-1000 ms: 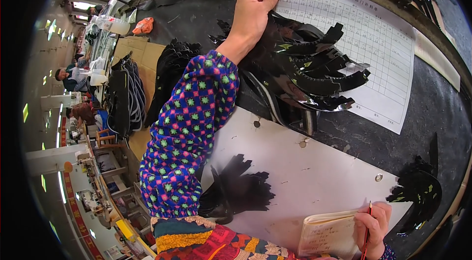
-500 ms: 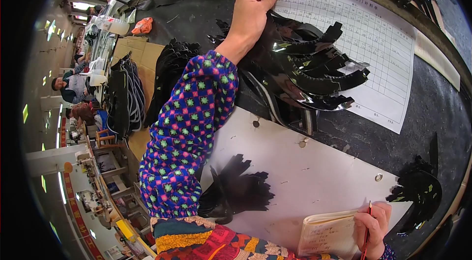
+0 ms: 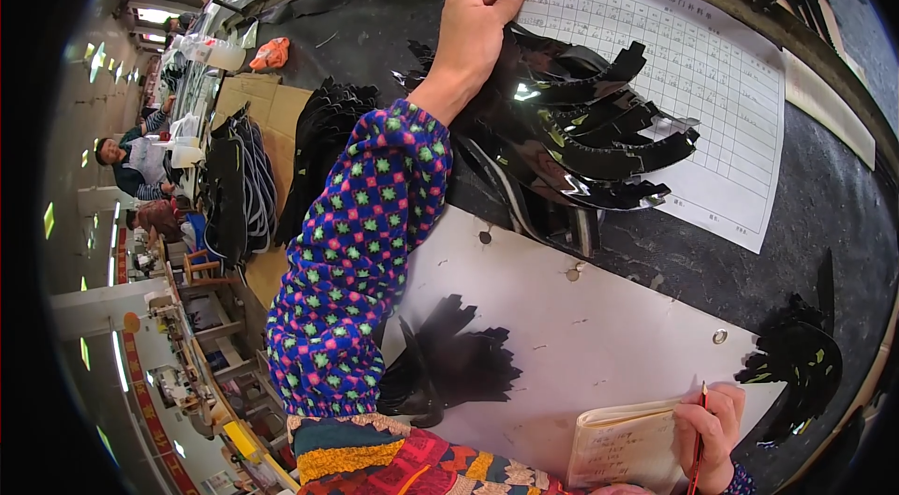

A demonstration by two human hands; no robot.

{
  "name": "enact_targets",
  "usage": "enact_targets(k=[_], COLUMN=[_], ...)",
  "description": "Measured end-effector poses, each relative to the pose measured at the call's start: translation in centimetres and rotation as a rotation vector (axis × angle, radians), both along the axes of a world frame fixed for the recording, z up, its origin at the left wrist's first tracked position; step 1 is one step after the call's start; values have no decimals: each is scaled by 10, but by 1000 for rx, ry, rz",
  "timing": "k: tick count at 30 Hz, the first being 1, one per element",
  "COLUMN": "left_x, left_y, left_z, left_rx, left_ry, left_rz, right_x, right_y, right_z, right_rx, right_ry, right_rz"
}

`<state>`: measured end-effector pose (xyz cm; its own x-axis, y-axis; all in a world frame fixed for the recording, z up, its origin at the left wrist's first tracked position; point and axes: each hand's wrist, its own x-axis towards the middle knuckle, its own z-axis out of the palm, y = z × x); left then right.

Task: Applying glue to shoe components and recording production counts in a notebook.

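Two hands are occupied: the left hand (image 3: 473,31) pinches a corner of the printed sheet (image 3: 716,134), whose long axis runs rightward from that pinch, while the right hand (image 3: 712,434), farther from it, clasps a pencil (image 3: 697,459).

Left oversleeve (image 3: 361,242): blue and navy checks, pink diamonds, pale green star-like flowers; baggy, creased, gathered at both ends. Left hand (image 3: 473,27) bare, just beyond the left oversleeve's wrist end. Patchwork-print top (image 3: 412,458) directly below the left oversleeve's gathered lower edge: dark teal, mustard yellow, red, beige wavy-edged bands, more mixed patches running rightward. Right cuff (image 3: 742,479), well to the right of the left oversleeve: dark blue with pink spots, mostly cut off. Right hand (image 3: 714,429) bare.
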<state>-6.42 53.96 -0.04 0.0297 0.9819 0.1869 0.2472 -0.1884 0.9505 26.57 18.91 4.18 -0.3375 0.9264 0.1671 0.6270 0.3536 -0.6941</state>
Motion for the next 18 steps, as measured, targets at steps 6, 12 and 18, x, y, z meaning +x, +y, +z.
enact_targets(k=[6, 12, 18], left_x=[0, -1, -1], left_y=[1, 1, 2], left_z=[-2, -1, -1], left_rx=[-3, -3, 6], left_ry=[2, 16, 30], left_rz=[0, -11, -5], right_x=[0, 1, 0], right_y=[-1, -1, 0], right_z=[-1, -1, 0], right_rx=[0, -8, -2], right_ry=[-5, 3, 3], right_rz=[1, 5, 1])
